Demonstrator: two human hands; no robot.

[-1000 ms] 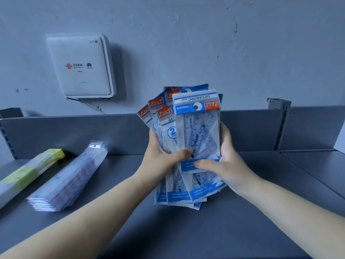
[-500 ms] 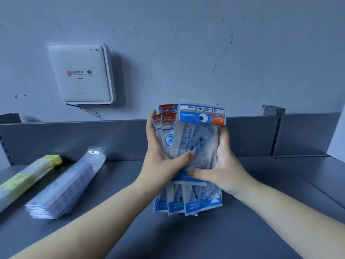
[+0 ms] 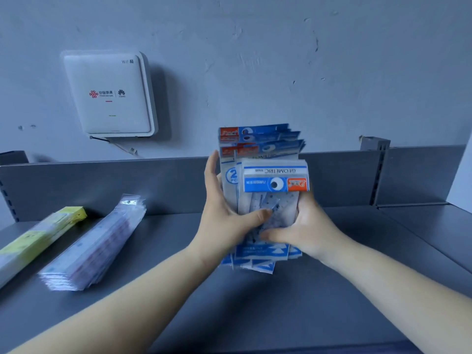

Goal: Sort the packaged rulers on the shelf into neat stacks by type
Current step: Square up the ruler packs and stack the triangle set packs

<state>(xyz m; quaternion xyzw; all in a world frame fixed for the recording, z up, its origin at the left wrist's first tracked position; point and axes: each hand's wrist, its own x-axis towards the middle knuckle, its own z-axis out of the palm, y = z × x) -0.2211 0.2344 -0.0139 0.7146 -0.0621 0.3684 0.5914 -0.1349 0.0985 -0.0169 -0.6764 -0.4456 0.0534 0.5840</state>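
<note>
Two hands hold one upright bundle of blue-and-white packs [image 3: 258,159] at centre, w/ bottom edges down at the grey shelf [image 3: 255,302]. Left hand [image 3: 224,221] grips the bundle's left side: fingers straight up along the edge, thumb curled across the front. Right hand [image 3: 304,226] grips the right side, thumb across the front lower down, fingers wrapped behind and mostly hidden. Front pack [image 3: 274,180] sits lower than the rest, flipped so its "GEOMETRIC" header reads upside down, orange logo at right; packs behind it are fanned unevenly, headers staggered at top, orange logos at left.

Left on the shelf, well apart from the hands: a stack of long clear ruler packs [image 3: 97,244] lying at an angle, and further left, just beside it, a yellow-ended stack [image 3: 38,236], also angled, partly cut off by the frame edge.

Far side: grey shelf back panel [image 3: 102,185], then a wall w/ a white WiFi box [image 3: 109,94] at upper left, cable hanging below.
</note>
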